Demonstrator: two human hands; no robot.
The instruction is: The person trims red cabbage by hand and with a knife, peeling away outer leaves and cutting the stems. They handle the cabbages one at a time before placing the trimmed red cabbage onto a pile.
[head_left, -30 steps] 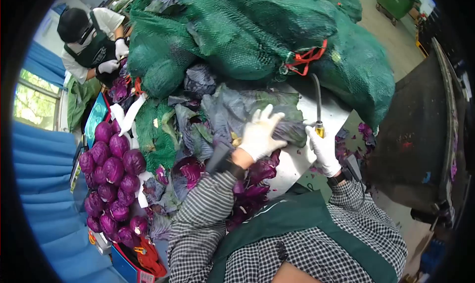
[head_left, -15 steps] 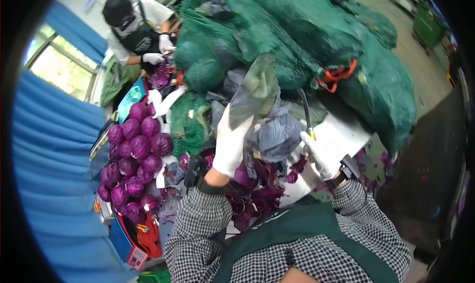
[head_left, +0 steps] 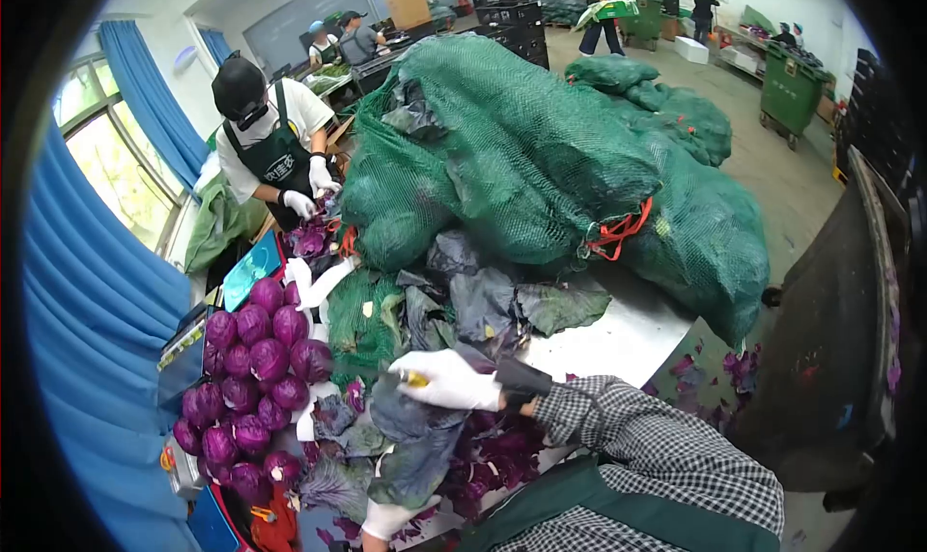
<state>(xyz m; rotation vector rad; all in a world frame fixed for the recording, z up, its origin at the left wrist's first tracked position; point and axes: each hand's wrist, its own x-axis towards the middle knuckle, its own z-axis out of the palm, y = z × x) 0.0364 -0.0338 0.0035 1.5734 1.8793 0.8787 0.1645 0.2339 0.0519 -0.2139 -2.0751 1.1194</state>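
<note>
My right hand (head_left: 446, 380), in a white glove, is closed around the yellow handle of a knife (head_left: 415, 379). Its blade points left and is blurred. Just below lies a red cabbage with dull blue-grey outer leaves (head_left: 417, 441). My left hand (head_left: 388, 519), also gloved, is at the bottom of the view against the lower side of this cabbage and appears to grip it; its fingers are partly hidden. Purple leaf scraps (head_left: 497, 465) lie under and beside the cabbage. Peeled red cabbages (head_left: 268, 361) are stacked to the left.
Large green mesh sacks (head_left: 541, 156) with red ties fill the far side of the metal table (head_left: 628, 335). Loose dark leaves (head_left: 488, 306) lie before them. Across the table, a person (head_left: 275, 146) in white gloves handles purple leaves. A dark bin (head_left: 835, 311) stands at right.
My right hand has swung left with the knife. My left hand has moved down toward the bottom edge. The view has tilted up, showing more of the room and other people.
</note>
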